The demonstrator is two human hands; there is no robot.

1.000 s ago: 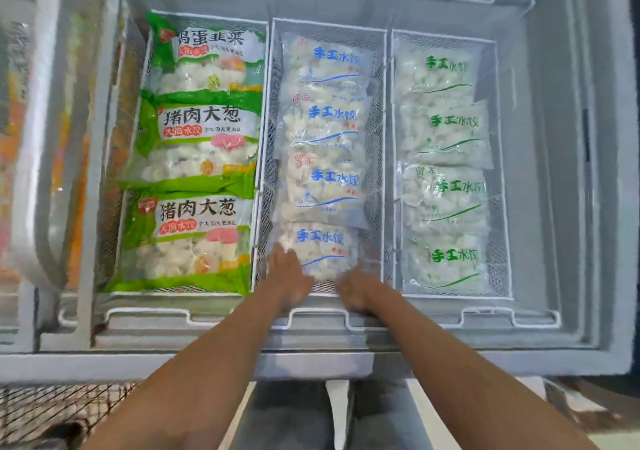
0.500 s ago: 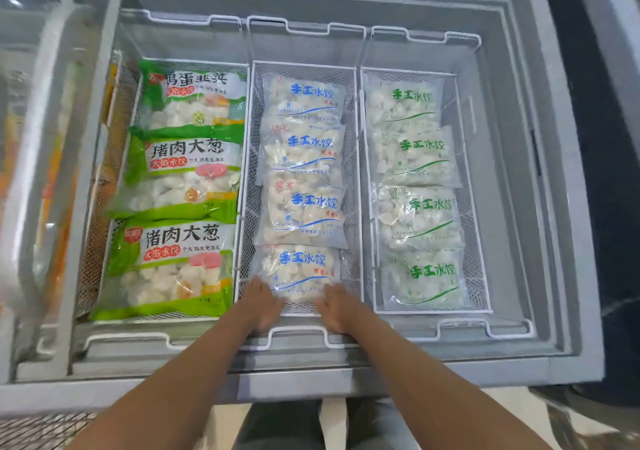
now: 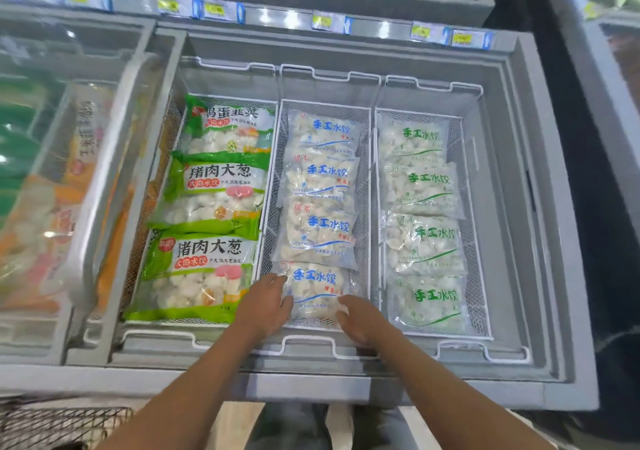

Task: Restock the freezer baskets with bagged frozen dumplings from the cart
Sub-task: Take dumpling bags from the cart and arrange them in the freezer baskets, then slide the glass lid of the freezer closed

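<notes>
An open chest freezer holds three white wire baskets side by side. The middle basket [image 3: 277, 186] has a row of clear dumpling bags with blue print; the nearest blue-print bag [image 3: 317, 288] lies at its front end. My left hand [image 3: 265, 305] rests flat on that bag's left edge. My right hand [image 3: 358, 316] lies with relaxed fingers on its right front corner, over the basket rim. The left basket [image 3: 166, 137] carries three green-labelled bags [image 3: 204, 269]. The right basket [image 3: 479, 311] holds several clear bags with green print [image 3: 427, 302].
The freezer's grey front rim [image 3: 304, 385] runs under my forearms. A slid-aside glass lid [image 3: 97, 186] covers orange and green packs on the left. The wire cart's corner [image 3: 52, 425] shows at the bottom left. Price tags [image 3: 330, 21] line the shelf edge behind.
The view has pulled back and tilted up, showing more of the freezer and the shelf behind. Both hands stay on the nearest blue-print bag, at the same spots.
</notes>
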